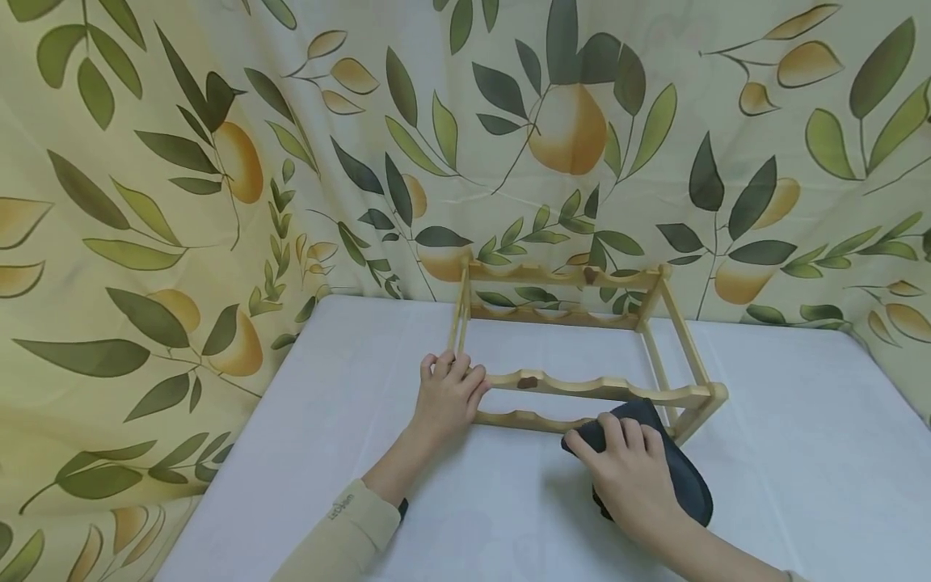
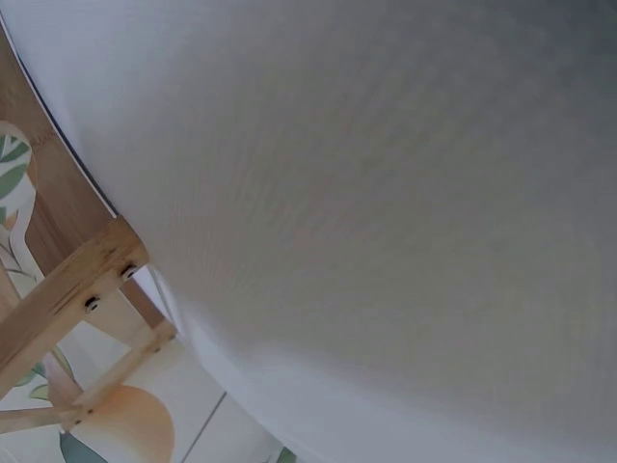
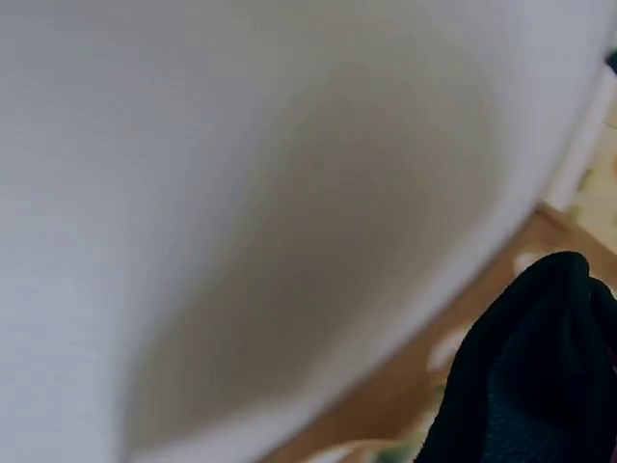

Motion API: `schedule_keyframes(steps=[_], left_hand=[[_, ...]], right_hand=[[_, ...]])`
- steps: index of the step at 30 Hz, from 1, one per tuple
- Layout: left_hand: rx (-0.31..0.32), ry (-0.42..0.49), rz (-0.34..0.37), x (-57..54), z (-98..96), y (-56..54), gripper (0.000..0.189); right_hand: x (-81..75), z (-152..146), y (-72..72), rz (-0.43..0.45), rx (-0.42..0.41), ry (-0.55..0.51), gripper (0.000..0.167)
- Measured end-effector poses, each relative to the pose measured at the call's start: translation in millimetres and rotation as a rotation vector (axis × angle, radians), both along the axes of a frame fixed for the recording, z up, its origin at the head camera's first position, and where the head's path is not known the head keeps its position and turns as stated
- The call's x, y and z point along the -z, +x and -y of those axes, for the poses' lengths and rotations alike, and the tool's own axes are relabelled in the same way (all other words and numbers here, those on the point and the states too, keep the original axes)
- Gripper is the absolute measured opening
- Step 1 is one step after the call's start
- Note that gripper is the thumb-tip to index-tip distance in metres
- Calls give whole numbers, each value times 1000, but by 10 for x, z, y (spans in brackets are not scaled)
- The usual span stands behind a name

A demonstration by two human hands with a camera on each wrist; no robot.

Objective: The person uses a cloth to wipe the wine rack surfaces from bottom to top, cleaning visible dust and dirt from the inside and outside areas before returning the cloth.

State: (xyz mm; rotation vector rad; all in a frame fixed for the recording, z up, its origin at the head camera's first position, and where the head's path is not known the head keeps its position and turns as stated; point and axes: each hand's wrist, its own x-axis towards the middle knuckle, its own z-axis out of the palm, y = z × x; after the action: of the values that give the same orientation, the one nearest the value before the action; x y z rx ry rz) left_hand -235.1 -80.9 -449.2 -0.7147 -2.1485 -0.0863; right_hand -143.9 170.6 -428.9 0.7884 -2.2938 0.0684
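Note:
A light wooden rack (image 1: 611,388) with scalloped rails stands on the white table. My left hand (image 1: 449,396) grips its front left corner, fingers curled over the upper rail end. In the left wrist view, part of the wooden frame (image 2: 58,299) with two screw heads shows at the lower left. My right hand (image 1: 631,477) holds a folded dark cloth (image 1: 691,485) against the lower front rail near the right end. The right wrist view shows the dark cloth (image 3: 530,386) in front of a brown wooden strip (image 3: 386,395); the fingers are hidden there.
A white covering lies over the table (image 1: 349,356). Behind and to the left hangs a curtain (image 1: 313,145) printed with fruit and leaves, close behind the rack.

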Motion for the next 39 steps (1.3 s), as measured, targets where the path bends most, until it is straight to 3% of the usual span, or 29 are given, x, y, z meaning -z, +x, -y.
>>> schedule_keyframes(steps=[6,12,17,20,22,32,39], left_hand=[[-4,0,-7,10,-2,-13,44],[3,9,-45,11,4,-28,43],[9,12,-63,8,19,-24,42],[6,9,-55,14,25,-29,42],[8,7,-45,17,27,-34,42],[13,-4,-40,-1,6,-18,42],[28,-6,-44,6,28,-36,43]], right_hand=[[-246,231,-80,-41,-12,-18,44],[-337,450,-246,-58,-61,16,42],[-334,554,-369,-44,-116,72,9],[-350,595,-417,-13,-121,118,32],[-364,617,-450,7,-113,133,37],[-300,619,-553,58,-78,188,36],[-257,644,-594,44,-39,238,32]])
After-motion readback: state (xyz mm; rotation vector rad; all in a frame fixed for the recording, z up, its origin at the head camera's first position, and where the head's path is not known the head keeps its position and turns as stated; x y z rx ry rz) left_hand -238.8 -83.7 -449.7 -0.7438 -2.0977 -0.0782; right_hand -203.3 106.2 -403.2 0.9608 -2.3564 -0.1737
